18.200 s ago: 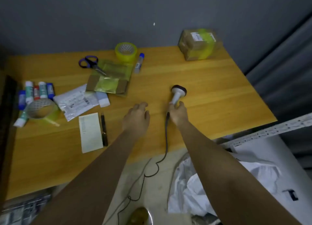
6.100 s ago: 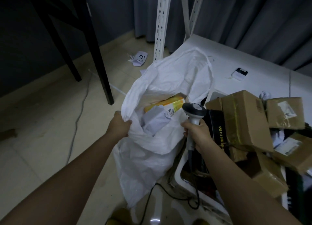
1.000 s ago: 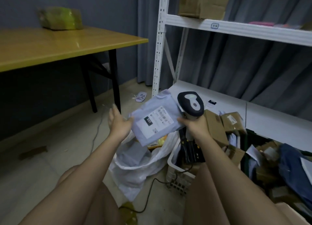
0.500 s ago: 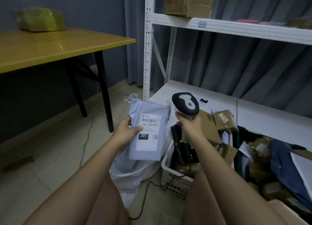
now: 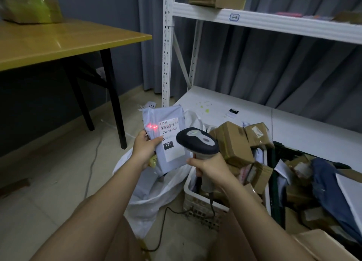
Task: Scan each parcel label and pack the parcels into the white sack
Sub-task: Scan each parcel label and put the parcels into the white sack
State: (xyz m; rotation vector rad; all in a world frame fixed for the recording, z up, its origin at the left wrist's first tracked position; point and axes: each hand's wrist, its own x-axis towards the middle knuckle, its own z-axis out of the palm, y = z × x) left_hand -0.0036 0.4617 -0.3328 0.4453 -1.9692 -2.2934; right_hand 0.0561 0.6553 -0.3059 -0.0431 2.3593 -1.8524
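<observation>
head view: one parcel [image 5: 166, 141], one scanner [image 5: 197, 141]

open floor [image 5: 49, 182] left of white sack [image 5: 148, 198], crate [image 5: 195, 200] and boxes [image 5: 235, 143] crowding its right

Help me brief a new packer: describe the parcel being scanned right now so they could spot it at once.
In front of the white shelving rack, above the white sack on the floor, the left hand holds a grey-blue mailer. Unlike the brown cardboard boxes beside it, it is a soft flat bag with a white label reading 231, with the scanner's red light beside its barcode.
</observation>
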